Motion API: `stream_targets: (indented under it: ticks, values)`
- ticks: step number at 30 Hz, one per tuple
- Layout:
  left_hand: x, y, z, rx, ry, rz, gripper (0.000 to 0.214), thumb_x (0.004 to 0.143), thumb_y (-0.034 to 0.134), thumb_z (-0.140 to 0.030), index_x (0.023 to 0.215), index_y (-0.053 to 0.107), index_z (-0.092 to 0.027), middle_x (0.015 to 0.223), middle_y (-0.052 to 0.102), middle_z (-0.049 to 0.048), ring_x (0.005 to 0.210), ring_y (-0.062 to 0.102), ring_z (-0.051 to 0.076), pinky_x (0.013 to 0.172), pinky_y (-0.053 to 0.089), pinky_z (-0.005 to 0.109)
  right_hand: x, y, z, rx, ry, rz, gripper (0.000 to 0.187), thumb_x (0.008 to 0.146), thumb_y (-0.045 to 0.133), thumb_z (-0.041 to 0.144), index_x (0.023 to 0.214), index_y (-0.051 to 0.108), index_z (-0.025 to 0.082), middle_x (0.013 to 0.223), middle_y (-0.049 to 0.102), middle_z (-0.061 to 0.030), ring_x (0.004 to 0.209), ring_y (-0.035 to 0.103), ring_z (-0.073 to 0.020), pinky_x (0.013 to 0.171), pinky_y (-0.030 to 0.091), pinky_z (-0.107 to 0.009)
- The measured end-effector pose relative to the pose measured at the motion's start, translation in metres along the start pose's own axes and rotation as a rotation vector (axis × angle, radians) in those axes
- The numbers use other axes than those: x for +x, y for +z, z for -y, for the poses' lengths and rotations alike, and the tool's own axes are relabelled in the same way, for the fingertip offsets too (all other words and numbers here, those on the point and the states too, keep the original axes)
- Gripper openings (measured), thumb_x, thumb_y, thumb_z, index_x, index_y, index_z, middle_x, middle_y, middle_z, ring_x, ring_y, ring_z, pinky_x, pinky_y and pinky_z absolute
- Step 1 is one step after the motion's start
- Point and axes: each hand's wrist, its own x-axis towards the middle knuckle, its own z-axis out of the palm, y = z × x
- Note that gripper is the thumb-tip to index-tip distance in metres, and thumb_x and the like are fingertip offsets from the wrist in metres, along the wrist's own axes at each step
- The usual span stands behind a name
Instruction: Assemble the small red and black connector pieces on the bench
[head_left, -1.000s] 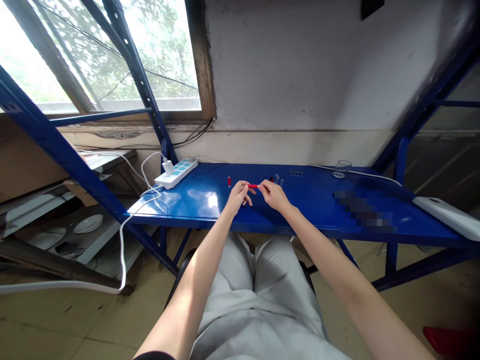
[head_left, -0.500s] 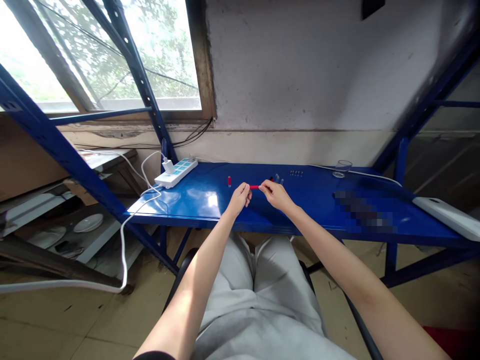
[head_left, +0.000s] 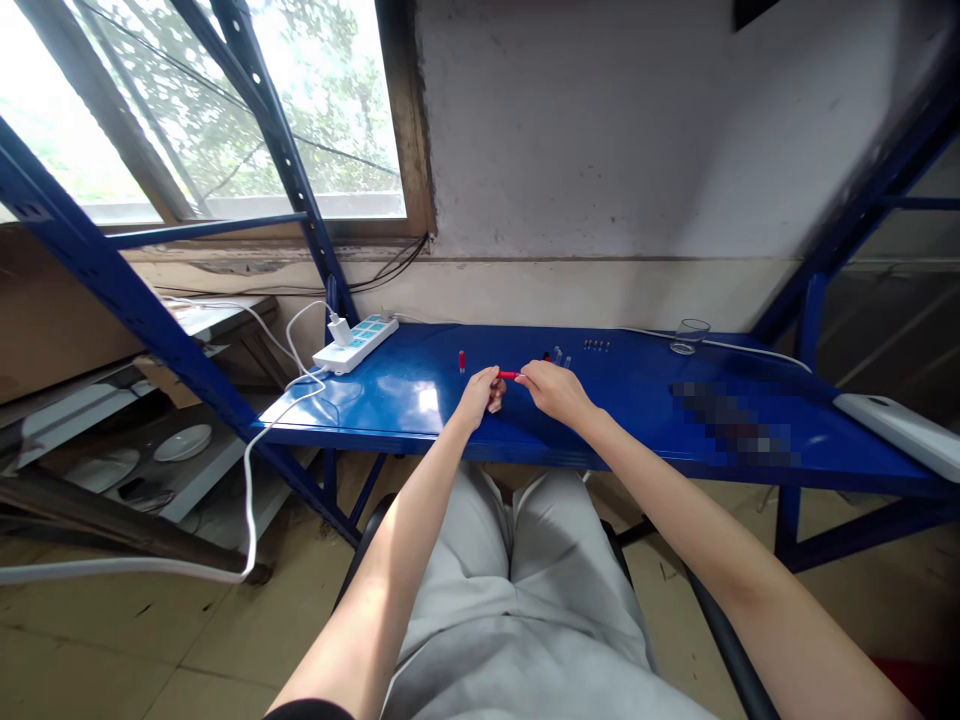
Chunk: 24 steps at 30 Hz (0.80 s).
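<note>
Red tube (head_left: pixel 508 375) (hands (head_left: pixel 476 397) near table edge (head_left: pixel 405 442))

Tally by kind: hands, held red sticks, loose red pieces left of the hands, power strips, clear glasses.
Left hand plus right hand: 2
Held red stick: 1
Loose red piece: 1
Power strip: 1
Clear glass: 1
Total: 6

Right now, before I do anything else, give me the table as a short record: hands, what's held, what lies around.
Left hand: grip on the left end of the red rod
Right hand: grip on the rod's right end
Rod: roughly level, above the table
Left of hands: red piece, upright; farther left, power strip with a plug in it
Just beyond right hand: clear tubes, partly hidden
Farther back: row of small parts
Back right: glass
Unclear: blurred item at right
</note>
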Motion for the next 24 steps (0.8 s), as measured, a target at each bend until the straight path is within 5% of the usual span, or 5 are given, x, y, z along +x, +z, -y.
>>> stream_targets:
  ticks: [5,9,18,24]
  values:
    - [-0.003,0.000,0.001,0.127,0.076,0.044,0.034,0.082,0.048,-0.050,0.076,0.045,-0.016,0.061,0.051,-0.0024,0.034,0.044,0.005,0.032,0.029,0.018,-0.003,-0.002,-0.003,0.032,0.041,0.015,0.030,0.093,0.030,0.035,0.088,0.054,0.018,0.086,0.060,-0.0090,0.077,0.053,-0.0183,0.059,0.032,-0.027]
    - [-0.002,-0.001,0.003,0.179,0.139,0.027,0.032,0.081,0.051,-0.048,0.080,0.047,-0.016,0.060,0.049,-0.0047,0.033,0.043,0.004,0.032,0.030,0.017,-0.006,-0.001,-0.001,0.221,0.209,0.060,0.027,0.090,0.037,0.041,0.094,0.053,0.020,0.083,0.061,-0.0046,0.065,0.053,-0.0149,0.055,0.032,-0.025]
    - [-0.002,0.000,0.003,0.264,0.185,0.004,0.034,0.081,0.051,-0.048,0.088,0.049,-0.015,0.061,0.051,-0.0050,0.032,0.044,0.003,0.031,0.028,0.016,-0.003,0.016,0.005,0.779,0.505,0.076,0.050,0.084,0.032,0.063,0.070,0.051,0.019,0.054,0.052,0.0009,0.045,0.045,-0.0106,0.048,0.036,-0.024]
    - [-0.003,0.000,0.002,0.310,0.184,-0.009,0.031,0.083,0.048,-0.047,0.087,0.049,-0.016,0.061,0.051,-0.0053,0.031,0.044,0.003,0.031,0.027,0.016,-0.003,0.013,0.008,0.659,0.503,0.028,0.048,0.083,0.036,0.060,0.064,0.051,0.019,0.052,0.051,0.0008,0.045,0.043,-0.0105,0.049,0.034,-0.024]
